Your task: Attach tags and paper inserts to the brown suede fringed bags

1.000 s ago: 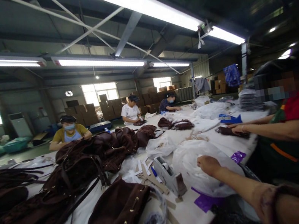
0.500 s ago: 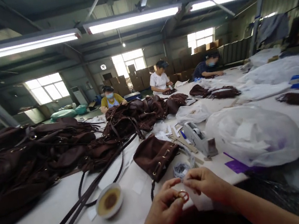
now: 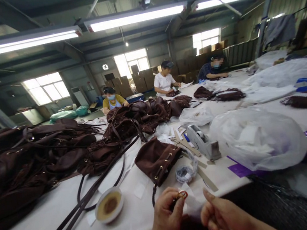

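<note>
Under strip lights (image 3: 138, 17), the pale surface (image 3: 134, 223) carries a brown drawstring bag (image 3: 155, 156) and a tape dispenser (image 3: 204, 143) beyond the fingers. Those of the left hand (image 3: 166, 220) are closed on a small gold-and-red ring (image 3: 183, 194), which pokes out at their tips on the near side of the bag. Beside it, the right hand (image 3: 223, 213) has its thumb apart from curled fingers; whether they hold anything, I cannot tell. The ring looks light and stiff, perhaps slick enough to drop, and its rim seems best taken between thumb and fingertip.
</note>
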A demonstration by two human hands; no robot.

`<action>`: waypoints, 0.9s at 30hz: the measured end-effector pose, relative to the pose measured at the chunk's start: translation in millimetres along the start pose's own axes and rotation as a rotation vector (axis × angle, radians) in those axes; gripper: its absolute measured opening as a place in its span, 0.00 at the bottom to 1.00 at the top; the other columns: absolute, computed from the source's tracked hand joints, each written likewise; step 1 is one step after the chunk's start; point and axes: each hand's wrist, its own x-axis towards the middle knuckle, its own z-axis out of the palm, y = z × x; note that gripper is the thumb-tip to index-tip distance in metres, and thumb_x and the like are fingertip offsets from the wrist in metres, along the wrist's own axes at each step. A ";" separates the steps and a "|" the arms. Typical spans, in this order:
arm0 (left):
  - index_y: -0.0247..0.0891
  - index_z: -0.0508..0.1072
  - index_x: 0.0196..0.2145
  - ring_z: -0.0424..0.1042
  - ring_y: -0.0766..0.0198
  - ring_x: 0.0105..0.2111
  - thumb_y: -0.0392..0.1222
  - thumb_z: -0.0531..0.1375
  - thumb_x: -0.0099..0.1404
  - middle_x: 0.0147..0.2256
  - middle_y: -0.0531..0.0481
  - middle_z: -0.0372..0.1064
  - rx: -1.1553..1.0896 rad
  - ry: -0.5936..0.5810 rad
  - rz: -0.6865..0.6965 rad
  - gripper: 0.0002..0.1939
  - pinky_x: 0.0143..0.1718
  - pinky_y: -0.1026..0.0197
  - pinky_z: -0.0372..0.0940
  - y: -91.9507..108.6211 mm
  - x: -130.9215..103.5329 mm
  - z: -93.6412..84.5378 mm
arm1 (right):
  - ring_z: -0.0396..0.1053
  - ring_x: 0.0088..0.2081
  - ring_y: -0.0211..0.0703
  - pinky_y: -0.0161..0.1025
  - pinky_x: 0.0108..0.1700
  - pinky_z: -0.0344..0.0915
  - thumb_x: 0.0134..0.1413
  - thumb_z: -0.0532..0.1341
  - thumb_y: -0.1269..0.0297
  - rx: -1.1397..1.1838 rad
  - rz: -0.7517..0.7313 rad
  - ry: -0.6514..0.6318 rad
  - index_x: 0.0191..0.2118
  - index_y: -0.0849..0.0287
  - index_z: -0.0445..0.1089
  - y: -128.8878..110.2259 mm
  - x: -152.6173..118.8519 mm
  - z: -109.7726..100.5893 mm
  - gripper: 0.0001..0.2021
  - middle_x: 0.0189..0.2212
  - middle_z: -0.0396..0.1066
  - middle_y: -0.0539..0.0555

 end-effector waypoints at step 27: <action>0.34 0.81 0.34 0.69 0.48 0.52 0.58 0.65 0.62 0.58 0.37 0.66 -0.329 -0.262 -0.398 0.21 0.35 0.63 0.67 8.7 -2.7 -10.9 | 0.66 0.26 0.44 0.38 0.27 0.62 0.53 0.63 0.41 -0.600 -0.788 0.498 0.38 0.63 0.79 -28.7 25.8 -8.1 0.26 0.26 0.74 0.56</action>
